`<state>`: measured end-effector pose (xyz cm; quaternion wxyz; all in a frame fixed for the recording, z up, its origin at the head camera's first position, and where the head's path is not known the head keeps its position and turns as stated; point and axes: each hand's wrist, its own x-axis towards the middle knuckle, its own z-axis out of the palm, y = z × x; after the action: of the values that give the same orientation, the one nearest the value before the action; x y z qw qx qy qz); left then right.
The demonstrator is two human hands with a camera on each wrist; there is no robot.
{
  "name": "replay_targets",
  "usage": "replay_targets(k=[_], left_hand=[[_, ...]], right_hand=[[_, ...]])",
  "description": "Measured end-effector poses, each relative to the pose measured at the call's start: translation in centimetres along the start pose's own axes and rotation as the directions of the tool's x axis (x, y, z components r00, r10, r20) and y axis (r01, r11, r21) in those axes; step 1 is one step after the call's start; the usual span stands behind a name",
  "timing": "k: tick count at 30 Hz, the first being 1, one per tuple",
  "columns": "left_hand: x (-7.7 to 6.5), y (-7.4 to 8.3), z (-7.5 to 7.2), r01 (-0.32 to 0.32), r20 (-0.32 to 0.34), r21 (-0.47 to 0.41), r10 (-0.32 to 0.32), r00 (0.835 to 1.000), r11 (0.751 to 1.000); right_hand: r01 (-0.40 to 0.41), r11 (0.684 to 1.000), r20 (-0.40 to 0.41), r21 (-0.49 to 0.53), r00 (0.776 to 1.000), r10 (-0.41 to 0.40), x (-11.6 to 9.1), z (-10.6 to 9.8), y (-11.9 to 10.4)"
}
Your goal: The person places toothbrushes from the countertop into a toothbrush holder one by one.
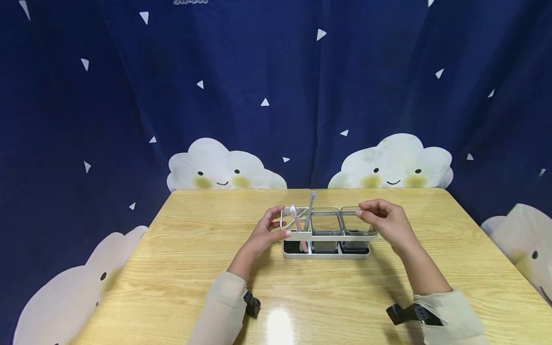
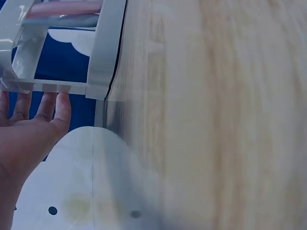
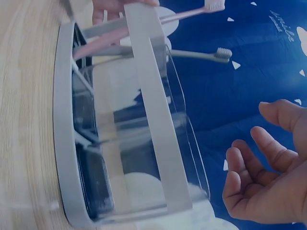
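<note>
A white toothbrush holder (image 1: pixel 332 237) with an upper rail and a low base stands on the table. Its left compartment bears a pink toothbrush (image 1: pixel 297 220) and a grey-blue toothbrush (image 1: pixel 309 213), bristles up. Two clear square cups sit in it: a middle cup (image 1: pixel 326 224) and a right cup (image 1: pixel 352 224). My left hand (image 1: pixel 264 232) grips the holder's left end, thumb at the front; fingertips touch the end bar in the left wrist view. By the right cup's rim is my right hand (image 1: pixel 385 220), its loosely curled fingers (image 3: pixel 271 148) apart from the cup in the right wrist view.
The wooden table (image 1: pixel 185 268) reaches out on both sides of the holder. Behind it hangs a dark blue curtain (image 1: pixel 267 62) with white triangles and smiling clouds. Each sleeve carries a black wrist device, one of them the left device (image 1: pixel 252 304).
</note>
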<state>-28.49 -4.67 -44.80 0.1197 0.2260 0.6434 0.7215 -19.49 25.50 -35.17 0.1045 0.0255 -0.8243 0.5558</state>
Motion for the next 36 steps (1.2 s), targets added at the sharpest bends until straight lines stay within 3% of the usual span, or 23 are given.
replay_targets(k=[18, 29, 36], left_hand=[[0.0, 0.2, -0.1, 0.04, 0.019, -0.014, -0.039, 0.999, 0.999], [0.3, -0.1, -0.1, 0.031, -0.007, -0.003, -0.031, 0.999, 1.0], [0.4, 0.1, -0.1, 0.049, 0.017, -0.016, -0.049, 0.999, 0.999]], right_hand=[[-0.033, 0.996, -0.03, -0.079, 0.999, 0.031, -2.1, -3.5, 2.3], [-0.053, 0.994, -0.056, -0.09, 0.997, 0.048, -3.4, -5.6, 3.5], [-0.075, 0.994, -0.065, -0.079, 0.995, 0.07, -4.0, -6.7, 4.3]])
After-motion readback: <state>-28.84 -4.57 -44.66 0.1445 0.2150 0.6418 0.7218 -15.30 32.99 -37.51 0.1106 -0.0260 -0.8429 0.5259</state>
